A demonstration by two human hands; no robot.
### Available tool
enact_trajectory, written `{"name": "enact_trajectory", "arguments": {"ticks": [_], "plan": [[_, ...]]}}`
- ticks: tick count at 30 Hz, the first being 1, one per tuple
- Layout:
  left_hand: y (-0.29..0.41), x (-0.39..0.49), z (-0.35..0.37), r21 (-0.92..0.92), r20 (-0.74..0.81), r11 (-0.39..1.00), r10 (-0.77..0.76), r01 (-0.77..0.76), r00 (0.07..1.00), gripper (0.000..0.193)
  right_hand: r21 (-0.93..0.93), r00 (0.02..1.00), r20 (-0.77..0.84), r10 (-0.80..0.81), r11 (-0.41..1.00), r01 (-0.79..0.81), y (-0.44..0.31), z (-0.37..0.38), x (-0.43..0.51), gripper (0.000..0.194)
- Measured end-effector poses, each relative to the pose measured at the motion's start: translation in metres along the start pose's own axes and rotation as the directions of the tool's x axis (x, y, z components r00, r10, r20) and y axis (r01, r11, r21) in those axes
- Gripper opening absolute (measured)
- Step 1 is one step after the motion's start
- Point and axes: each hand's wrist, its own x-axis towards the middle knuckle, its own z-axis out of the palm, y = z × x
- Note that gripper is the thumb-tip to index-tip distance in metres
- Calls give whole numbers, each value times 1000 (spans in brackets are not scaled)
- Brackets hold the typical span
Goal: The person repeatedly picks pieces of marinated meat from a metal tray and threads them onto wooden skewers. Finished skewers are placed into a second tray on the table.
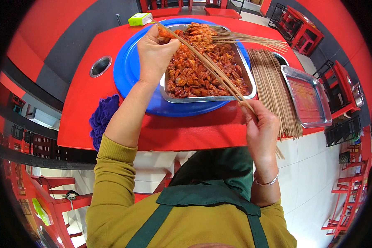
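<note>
Between the thumb and fingers of my left hand (158, 52) is a piece of orange, sauce-coated meat (166, 32), partly hidden by the hand. My right hand (262, 124) grips a few thin bamboo skewers (218, 72) near the table's front edge. One skewer reaches past the others, its tip beyond my left hand; I cannot tell whether it pierces the meat. Below the skewers is a steel tray (201, 100) of red marinated meat pieces (198, 76). Loaded skewers (201, 34) lie across its far right part, bare ends sticking out over the rim.
The tray rests on a round blue plastic lid or board (133, 71) on the red table (179, 130). To its right lie a thick bundle of bare skewers (271, 90) and a clear-walled tray (307, 96). A purple cloth (104, 119) and tissue pack (139, 19) are at left.
</note>
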Motion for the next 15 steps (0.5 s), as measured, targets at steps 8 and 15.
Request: {"name": "enact_trajectory", "arguments": {"ticks": [8, 15], "plan": [[-2, -3, 5, 36, 35, 999, -28, 27, 999, 13, 187, 999, -32, 29, 982, -23, 7, -24, 16, 8], [-10, -3, 4, -25, -56, 1000, -20, 19, 998, 12, 60, 999, -33, 33, 998, -31, -16, 15, -9, 5]]}}
